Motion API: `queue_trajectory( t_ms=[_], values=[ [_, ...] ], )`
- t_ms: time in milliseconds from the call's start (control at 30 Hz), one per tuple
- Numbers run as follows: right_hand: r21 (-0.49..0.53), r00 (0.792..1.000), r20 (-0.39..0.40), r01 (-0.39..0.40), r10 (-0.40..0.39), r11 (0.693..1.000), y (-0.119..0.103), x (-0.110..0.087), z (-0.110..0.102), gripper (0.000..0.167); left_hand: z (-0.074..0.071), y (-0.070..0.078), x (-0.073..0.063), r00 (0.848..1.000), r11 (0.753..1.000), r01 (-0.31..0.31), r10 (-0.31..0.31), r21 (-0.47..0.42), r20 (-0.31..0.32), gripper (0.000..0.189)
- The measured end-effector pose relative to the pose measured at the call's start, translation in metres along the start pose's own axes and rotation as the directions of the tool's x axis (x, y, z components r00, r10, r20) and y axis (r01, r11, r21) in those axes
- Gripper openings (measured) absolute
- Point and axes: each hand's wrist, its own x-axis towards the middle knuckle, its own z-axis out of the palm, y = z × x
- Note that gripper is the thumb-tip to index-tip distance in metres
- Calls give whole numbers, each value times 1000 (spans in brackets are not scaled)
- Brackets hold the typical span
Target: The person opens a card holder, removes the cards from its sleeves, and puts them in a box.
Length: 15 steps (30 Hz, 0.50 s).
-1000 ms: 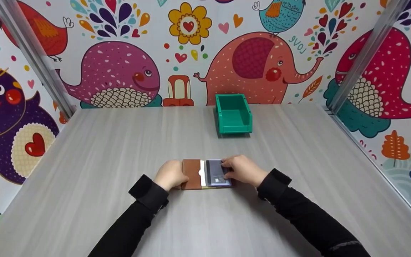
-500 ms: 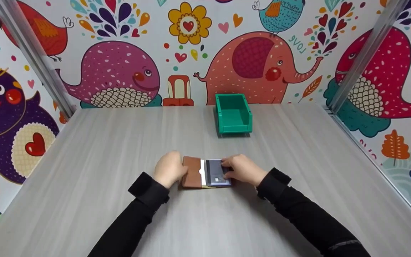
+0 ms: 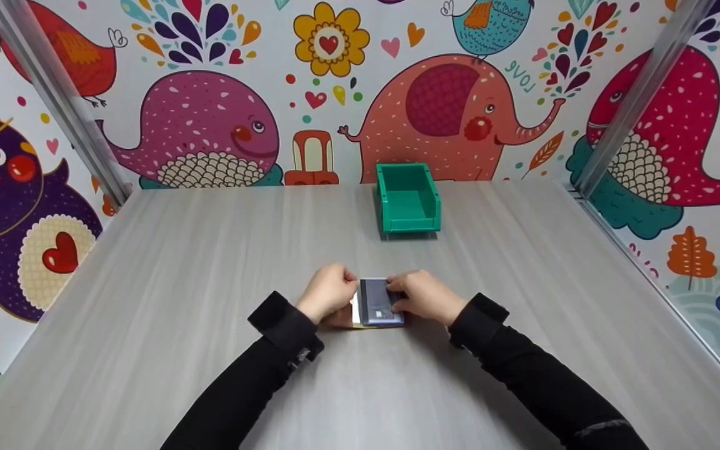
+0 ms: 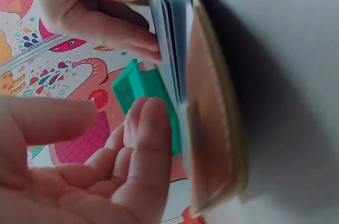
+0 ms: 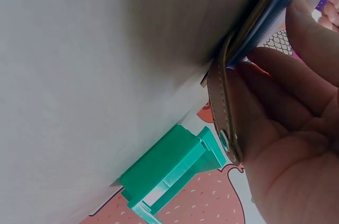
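Note:
A brown leather card holder (image 3: 342, 318) lies spread on the table, its cover (image 4: 214, 128) to the left. On its right half sits a stack of clear sleeves with a dark grey card (image 3: 375, 300) on top. My right hand (image 3: 425, 297) holds the right edge of the sleeves, thumb on top; a strap with a snap (image 5: 223, 113) runs beside its fingers. Above the cover hovers my left hand (image 3: 329, 291), fingertips near the left edge of the sleeves. In the left wrist view its thumb and fingers are apart with nothing between them.
A green plastic bin (image 3: 409, 203) stands toward the back of the grey wood-look table (image 3: 210, 250), its low front facing me. Walls printed with cartoon animals and metal posts (image 3: 66, 106) border the table.
My left hand held the cover's left edge and tilted it up slightly, then let go and moved right, over toward the sleeves. My right hand has stayed in place.

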Motion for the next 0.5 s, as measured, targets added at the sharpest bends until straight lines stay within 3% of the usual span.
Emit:
queue_trajectory(
  t_ms=[300, 500],
  values=[
    [-22, 1000, -2, 3, -3, 1000, 1, 0, 1, 33, 7, -4, 4, 999, 998, 23, -25, 53, 33, 11],
    [-30, 1000, -5, 5, -5, 1000, 1, 0, 1, 34, 11, -6, 6, 997, 998, 48, -49, 26, 51, 20]
  ],
)
